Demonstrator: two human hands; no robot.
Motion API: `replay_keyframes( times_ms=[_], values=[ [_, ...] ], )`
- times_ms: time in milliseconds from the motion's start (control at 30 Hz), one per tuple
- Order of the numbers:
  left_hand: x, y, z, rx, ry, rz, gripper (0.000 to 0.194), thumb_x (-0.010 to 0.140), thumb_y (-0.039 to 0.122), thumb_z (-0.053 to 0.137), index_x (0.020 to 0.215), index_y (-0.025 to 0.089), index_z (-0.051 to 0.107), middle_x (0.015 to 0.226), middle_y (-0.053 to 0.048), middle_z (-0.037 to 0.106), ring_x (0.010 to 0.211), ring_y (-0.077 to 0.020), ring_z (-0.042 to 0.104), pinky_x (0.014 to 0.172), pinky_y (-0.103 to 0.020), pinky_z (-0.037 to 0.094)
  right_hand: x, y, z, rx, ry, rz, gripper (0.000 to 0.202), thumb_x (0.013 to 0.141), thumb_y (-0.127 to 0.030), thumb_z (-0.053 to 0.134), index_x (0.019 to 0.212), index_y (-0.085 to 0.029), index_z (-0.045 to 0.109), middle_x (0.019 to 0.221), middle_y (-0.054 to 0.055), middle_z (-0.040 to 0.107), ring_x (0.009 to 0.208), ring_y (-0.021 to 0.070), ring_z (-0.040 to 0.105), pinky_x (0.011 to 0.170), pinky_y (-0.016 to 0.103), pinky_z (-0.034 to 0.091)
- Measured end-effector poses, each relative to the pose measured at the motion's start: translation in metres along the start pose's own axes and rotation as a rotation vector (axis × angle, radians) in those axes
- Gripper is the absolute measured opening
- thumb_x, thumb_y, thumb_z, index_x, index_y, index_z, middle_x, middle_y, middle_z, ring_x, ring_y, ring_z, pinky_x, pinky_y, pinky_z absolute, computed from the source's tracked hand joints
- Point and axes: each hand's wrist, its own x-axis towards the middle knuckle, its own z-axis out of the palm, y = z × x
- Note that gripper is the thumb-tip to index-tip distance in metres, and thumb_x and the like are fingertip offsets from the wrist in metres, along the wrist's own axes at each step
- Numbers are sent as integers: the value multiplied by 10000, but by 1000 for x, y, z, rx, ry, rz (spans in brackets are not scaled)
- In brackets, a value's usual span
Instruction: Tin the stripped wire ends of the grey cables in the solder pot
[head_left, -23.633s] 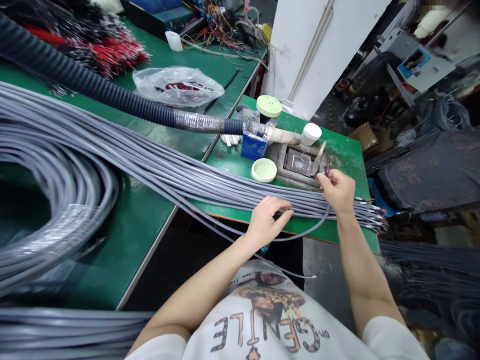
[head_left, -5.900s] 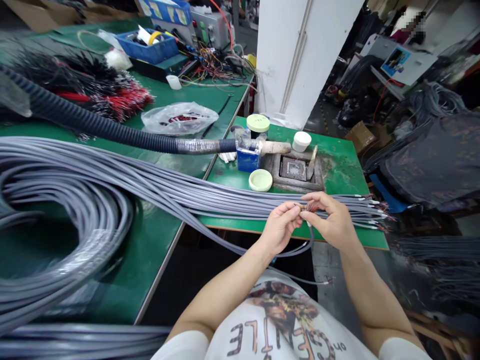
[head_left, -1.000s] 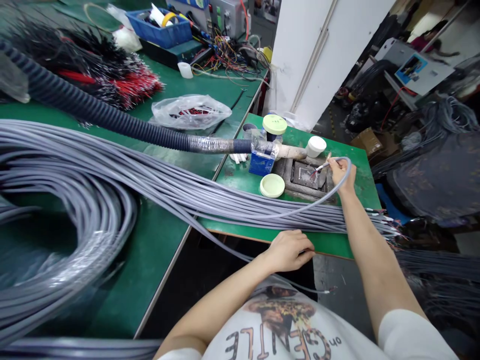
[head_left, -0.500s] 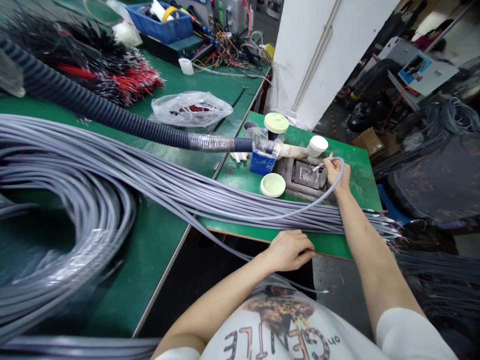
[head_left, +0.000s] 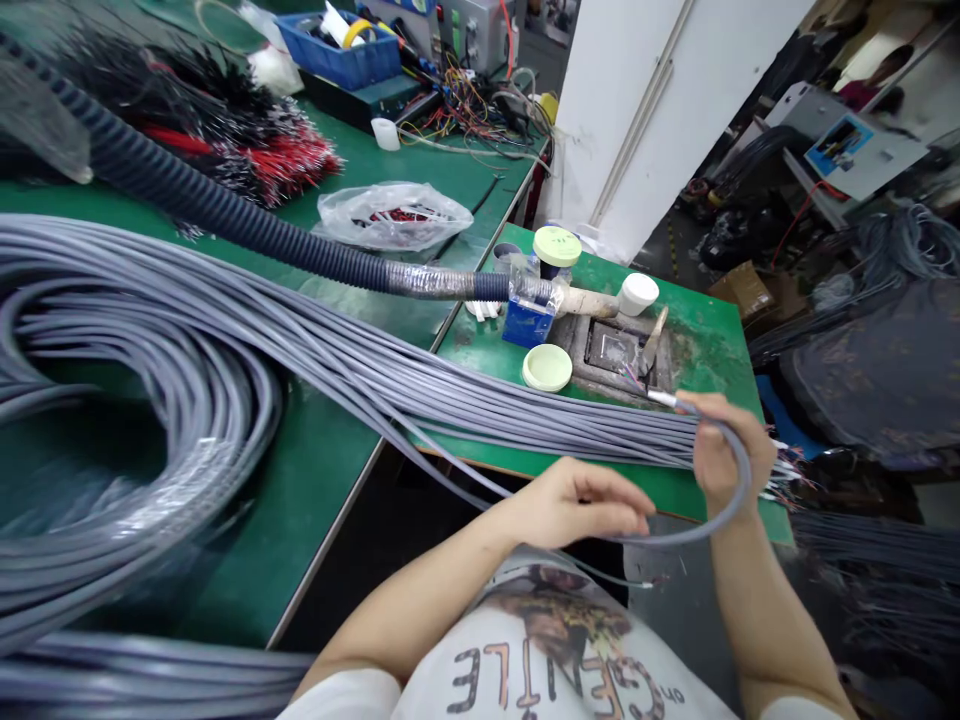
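My right hand is closed round a single grey cable near its end. The cable's white-wrapped tip, with thin coloured wires, points left towards a square solder pot. From that hand the cable loops down and passes beneath my left hand. The left hand's fingers are loosely curved, with a gap between thumb and forefinger; no firm grip shows. Behind both hands a thick bundle of grey cables lies across the green bench. A flat scraper leans on the pot's right edge.
A ribbed hose ends over a blue box left of the pot. Around it stand a pale green dish, a green-lidded jar and a white cup. Coiled cables fill the left bench.
My right hand has moved away from the pot, right and towards me, with the cable end. The scraper now shows at the pot. My left hand's fingers have opened out over the cable.
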Motion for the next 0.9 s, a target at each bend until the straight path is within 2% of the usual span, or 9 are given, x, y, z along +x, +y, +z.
replay_keyframes(
  times_ms=[67, 133, 200, 300, 400, 500, 600, 667, 900],
  values=[
    [13, -14, -2, -134, 267, 21, 405, 766, 443, 697, 1007, 118, 705, 850, -99, 726, 710, -129, 640, 642, -213, 499, -29, -10, 2, 101, 22, -46, 190, 843, -380, 590, 1018, -344, 655, 965, 79, 712, 895, 284, 672, 771, 503, 534],
    [23, -26, -2, -261, 374, 55, 437, 739, 474, 711, 969, 103, 703, 818, -97, 712, 678, -122, 626, 589, -196, 472, -54, -14, 5, 124, 4, -54, 227, 823, -330, 616, 1043, -370, 655, 950, 74, 715, 901, 295, 663, 765, 528, 530],
    [28, -33, 0, -340, 394, 68, 423, 725, 480, 720, 900, 94, 704, 764, -82, 694, 638, -110, 610, 567, -189, 457, -72, -15, 7, 117, -56, -38, 291, 811, -294, 624, 1083, -395, 643, 971, 65, 717, 922, 304, 655, 768, 552, 527],
    [27, -35, 5, -338, 436, 75, 372, 715, 459, 734, 795, 97, 697, 663, -43, 658, 576, -89, 576, 535, -179, 436, -86, -15, 3, 148, -155, -18, 381, 809, -218, 612, 1130, -422, 626, 1039, 44, 712, 966, 303, 649, 789, 559, 530],
    [23, -33, 12, -227, 503, 77, 359, 698, 455, 746, 690, 102, 680, 630, -33, 654, 569, -90, 573, 550, -188, 449, -91, -13, -6, 173, -265, 53, 398, 849, -153, 536, 1130, -413, 646, 1052, 33, 710, 979, 281, 658, 795, 508, 547],
    [21, -31, 19, -109, 490, 72, 386, 702, 481, 731, 649, 104, 671, 648, -42, 673, 596, -111, 597, 601, -222, 483, -93, -12, -13, 146, -332, 184, 364, 870, -203, 534, 1165, -389, 638, 974, 27, 727, 869, 252, 691, 733, 420, 568],
    [21, -31, 23, -33, 499, 78, 388, 698, 496, 726, 650, 114, 676, 647, -36, 672, 640, -127, 607, 611, -227, 487, -96, -14, -13, 89, -357, 243, 332, 830, -267, 617, 1140, -385, 644, 773, -12, 721, 634, 211, 676, 616, 349, 554],
    [21, -31, 24, 1, 528, 81, 379, 692, 486, 734, 631, 118, 669, 631, -33, 663, 652, -128, 603, 592, -214, 472, -97, -17, -10, 35, -355, 253, 284, 821, -251, 632, 1074, -377, 664, 686, -35, 691, 540, 181, 641, 571, 319, 533],
    [23, -36, 26, -65, 563, 106, 356, 676, 414, 771, 592, 117, 593, 562, -14, 641, 521, -86, 563, 547, -199, 453, -97, -27, -6, 22, -359, 255, 229, 861, -210, 577, 1032, -334, 666, 609, -56, 645, 499, 132, 611, 535, 256, 496]
  ],
)
